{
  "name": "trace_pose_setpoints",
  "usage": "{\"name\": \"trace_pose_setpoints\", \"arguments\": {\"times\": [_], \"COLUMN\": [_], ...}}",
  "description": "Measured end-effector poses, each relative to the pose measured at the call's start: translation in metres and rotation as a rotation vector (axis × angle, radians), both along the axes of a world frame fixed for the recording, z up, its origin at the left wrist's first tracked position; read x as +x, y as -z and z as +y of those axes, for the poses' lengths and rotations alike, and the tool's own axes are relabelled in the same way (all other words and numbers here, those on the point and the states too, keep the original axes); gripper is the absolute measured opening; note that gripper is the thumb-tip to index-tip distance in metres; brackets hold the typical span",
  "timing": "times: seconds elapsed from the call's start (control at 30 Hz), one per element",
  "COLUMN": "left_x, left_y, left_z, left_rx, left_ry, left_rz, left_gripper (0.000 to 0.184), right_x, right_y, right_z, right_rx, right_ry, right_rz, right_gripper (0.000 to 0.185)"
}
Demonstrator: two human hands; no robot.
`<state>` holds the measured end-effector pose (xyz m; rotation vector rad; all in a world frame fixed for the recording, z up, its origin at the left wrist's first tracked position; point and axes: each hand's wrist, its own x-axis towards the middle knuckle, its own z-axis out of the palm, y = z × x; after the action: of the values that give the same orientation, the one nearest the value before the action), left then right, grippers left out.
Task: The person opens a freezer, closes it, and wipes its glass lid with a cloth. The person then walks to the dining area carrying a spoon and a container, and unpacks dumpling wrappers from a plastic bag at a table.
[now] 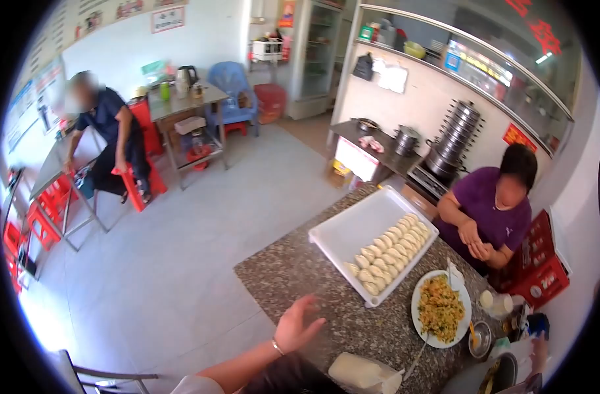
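Note:
My left hand (299, 329) hovers over the near corner of the speckled stone counter (274, 266). Its fingers are spread and nothing is in them. At the lower right, my right hand (540, 354) is beside a large metal pot (507, 373), small and blurred, so its grip is hard to make out. A white tray (346, 233) holds rows of folded dumplings (392, 253) along its right half. Closer in is a white plate (418, 308) of chopped yellow-green filling (440, 307), with spoons in it. A pale, plastic-wrapped block (359, 371) lies at the counter's near edge.
A person in purple (494, 203) works with both hands across the counter. Near the plate stand a small metal bowl (481, 338) and white cups (500, 305). Stacked steamers (454, 134) rise behind. Another person (109, 125) sits by a table at far left.

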<state>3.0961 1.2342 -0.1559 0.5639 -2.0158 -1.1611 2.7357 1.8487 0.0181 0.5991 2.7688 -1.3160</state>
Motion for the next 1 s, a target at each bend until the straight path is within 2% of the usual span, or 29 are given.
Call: {"name": "trace_pose_setpoints", "arguments": {"times": [0.13, 0.3, 0.33, 0.37, 0.4, 0.43, 0.47, 0.5, 0.53, 0.57, 0.6, 0.63, 0.67, 0.73, 0.77, 0.83, 0.87, 0.9, 0.93, 0.97, 1.0], "left_x": [0.004, 0.008, 0.006, 0.008, 0.008, 0.006, 0.008, 0.011, 0.015, 0.017, 0.018, 0.02, 0.02, 0.022, 0.026, 0.034, 0.044, 0.05, 0.057, 0.064, 0.068], "left_y": [-0.008, -0.006, 0.005, 0.0, -0.006, -0.012, -0.02, -0.037, -0.056, -0.071, -0.08, -0.084, -0.09, -0.085, -0.08, -0.074, -0.081, -0.073, -0.07, -0.071, -0.071], "left_z": [0.002, 0.005, 0.004, 0.005, 0.004, 0.007, 0.008, 0.011, 0.018, 0.024, 0.034, 0.048, 0.057, 0.074, 0.085, 0.104, 0.11, 0.114, 0.112, 0.112, 0.11], "left_rx": [0.024, -0.006, 0.134, 0.128, 0.456, 0.802, 1.022, 1.101, 1.201, 1.303, 1.39, 1.434, 1.405, 1.348, 1.356, 1.295, 1.309, 1.355, 1.326, 1.308, 1.313], "left_ry": [-0.018, -0.002, 0.045, 0.04, 0.149, 0.273, 0.46, 0.605, 0.751, 0.782, 0.813, 0.873, 0.874, 0.907, 0.923, 0.961, 0.935, 0.879, 0.864, 0.848, 0.841], "left_rz": [-0.004, 0.108, 0.141, 0.144, 0.306, 0.457, 0.556, 0.631, 0.703, 0.702, 0.7, 0.657, 0.622, 0.548, 0.53, 0.474, 0.399, 0.432, 0.403, 0.373, 0.376], "left_gripper": [0.052, 0.051, 0.048, 0.048, 0.048, 0.049, 0.054, 0.058, 0.063, 0.065, 0.068, 0.068, 0.069, 0.071, 0.071, 0.07, 0.065, 0.052, 0.045, 0.037, 0.037], "right_x": [0.042, 0.092, 0.101, 0.108, 0.115, 0.121, 0.127, 0.133, 0.128, 0.134, 0.174, 0.205, 0.224, 0.268, 0.285, 0.313, 0.317, 0.321, 0.329, 0.33, 0.328], "right_y": [-0.039, -0.083, -0.088, -0.092, -0.095, -0.094, -0.089, -0.079, -0.06, -0.041, -0.034, -0.033, -0.015, -0.001, 0.003, 0.012, 0.023, 0.035, 0.039, 0.047, 0.058], "right_z": [-0.04, -0.104, -0.119, -0.136, -0.151, -0.173, -0.189, -0.19, -0.175, -0.184, -0.218, -0.248, -0.27, -0.315, -0.335, -0.364, -0.376, -0.386, -0.392, -0.394, -0.394], "right_rx": [0.095, -0.045, -0.083, -0.126, -0.125, -0.302, -0.455, -0.583, -0.733, -0.813, -1.037, -1.01, -1.004, -1.0, -0.962, -0.658, -0.337, 0.003, 0.243, 0.239, 0.069], "right_ry": [-0.153, -0.343, -0.384, -0.427, -0.424, -0.557, -0.668, -0.759, -0.936, -0.967, -0.944, -0.9, -0.958, -1.098, -1.226, -1.34, -1.454, -1.528, -1.507, -1.512, -1.513], "right_rz": [0.373, 0.651, 0.685, 0.707, 0.709, 0.735, 0.746, 0.744, 0.613, 0.636, 0.588, 0.553, 0.622, 0.472, 0.367, 0.311, 0.526, 0.742, 0.866, 0.874, 0.847], "right_gripper": [0.044, 0.028, 0.025, 0.023, 0.023, 0.031, 0.041, 0.05, 0.043, 0.044, 0.042, 0.041, 0.043, 0.053, 0.051, 0.044, 0.04, 0.036, 0.033, 0.033, 0.033]}}
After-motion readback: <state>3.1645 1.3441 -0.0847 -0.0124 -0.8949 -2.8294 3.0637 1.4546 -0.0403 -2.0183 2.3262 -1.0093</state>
